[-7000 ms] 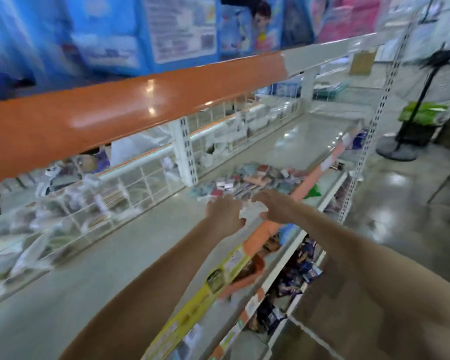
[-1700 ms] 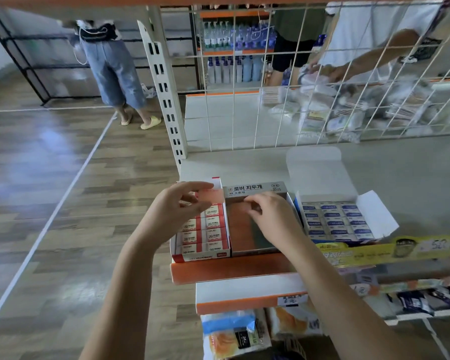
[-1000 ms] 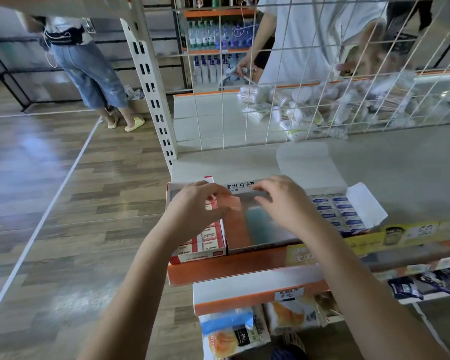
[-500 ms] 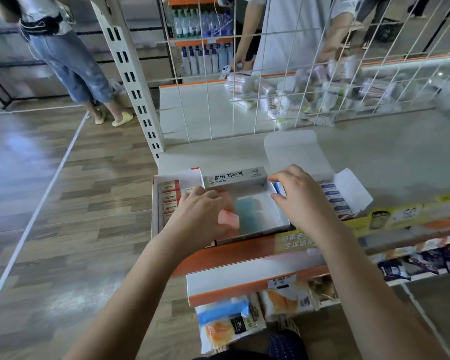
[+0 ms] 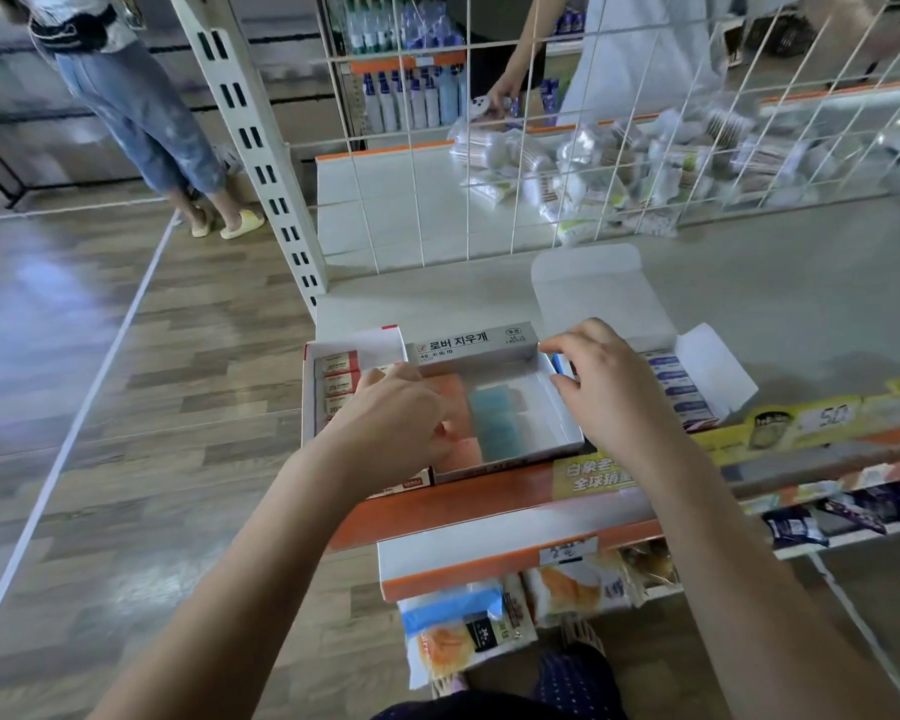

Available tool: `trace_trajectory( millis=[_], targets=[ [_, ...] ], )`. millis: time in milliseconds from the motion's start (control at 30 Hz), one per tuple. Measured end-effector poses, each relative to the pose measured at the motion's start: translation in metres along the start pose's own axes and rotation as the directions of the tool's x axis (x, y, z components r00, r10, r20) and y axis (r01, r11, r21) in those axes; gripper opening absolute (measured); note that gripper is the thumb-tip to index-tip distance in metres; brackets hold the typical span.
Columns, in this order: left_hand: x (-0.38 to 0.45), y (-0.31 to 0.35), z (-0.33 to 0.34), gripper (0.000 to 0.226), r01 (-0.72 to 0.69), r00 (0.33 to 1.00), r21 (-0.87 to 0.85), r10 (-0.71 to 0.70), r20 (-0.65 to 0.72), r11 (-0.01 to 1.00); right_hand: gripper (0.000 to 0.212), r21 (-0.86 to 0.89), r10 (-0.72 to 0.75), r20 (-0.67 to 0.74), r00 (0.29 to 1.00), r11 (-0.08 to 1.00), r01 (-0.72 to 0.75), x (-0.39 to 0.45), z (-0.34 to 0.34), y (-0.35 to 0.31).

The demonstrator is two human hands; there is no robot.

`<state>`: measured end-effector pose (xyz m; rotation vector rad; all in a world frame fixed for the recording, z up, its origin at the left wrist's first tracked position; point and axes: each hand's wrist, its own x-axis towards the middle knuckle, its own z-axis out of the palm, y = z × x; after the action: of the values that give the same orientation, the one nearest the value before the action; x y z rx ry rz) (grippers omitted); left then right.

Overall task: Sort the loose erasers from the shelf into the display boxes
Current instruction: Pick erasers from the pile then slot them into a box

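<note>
I work at the shelf (image 5: 749, 304), at its front left corner, where three boxes sit side by side along the front edge. The middle box (image 5: 520, 407) is part filled: pink erasers (image 5: 455, 407) along its left side, teal erasers (image 5: 494, 423) beside them, bare floor to the right. My left hand (image 5: 396, 418) curls over the pink row; I cannot tell what it pinches. My right hand (image 5: 604, 387) hangs relaxed and empty over the right wall. I should seat each eraser flat, colour by colour, steadying that wall.
</note>
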<state>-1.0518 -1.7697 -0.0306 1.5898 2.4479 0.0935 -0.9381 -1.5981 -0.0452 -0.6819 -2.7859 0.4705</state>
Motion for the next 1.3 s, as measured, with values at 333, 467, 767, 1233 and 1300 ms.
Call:
trace_trajectory(
  millis=[333, 467, 767, 1233, 1300],
  targets=[
    [0.018, 0.006, 0.0, 0.019, -0.082, 0.992, -0.112, 0.092, 0.087, 0.99, 0.031, 0.03, 0.003, -0.009, 1.0, 1.0, -0.002, 0.001, 0.001, 0.001],
    [0.015, 0.003, 0.004, 0.017, -0.074, 0.993, -0.155, 0.088, 0.081, 0.985, 0.031, 0.041, 0.0, -0.006, 1.0, 0.999, 0.0, 0.0, 0.001, 0.004],
    [0.066, 0.033, -0.033, 0.023, -0.144, 0.989, 0.024, 0.144, -0.015, 0.989, 0.036, 0.022, -0.018, 0.016, 1.0, 1.0, 0.018, 0.004, -0.034, 0.024],
    [0.229, 0.327, -0.013, 0.038, -0.374, 0.915, 0.309, 0.403, -0.034, 0.874, 0.042, -0.361, 0.394, 0.04, 0.918, 0.863, -0.354, -0.062, -0.145, 0.278],
    [0.251, 0.378, -0.001, 0.038, -0.39, 0.913, 0.267, 0.408, -0.013, 0.881, 0.043, -0.323, 0.446, 0.024, 0.895, 0.851, -0.415, -0.086, -0.166, 0.322]
  ],
)
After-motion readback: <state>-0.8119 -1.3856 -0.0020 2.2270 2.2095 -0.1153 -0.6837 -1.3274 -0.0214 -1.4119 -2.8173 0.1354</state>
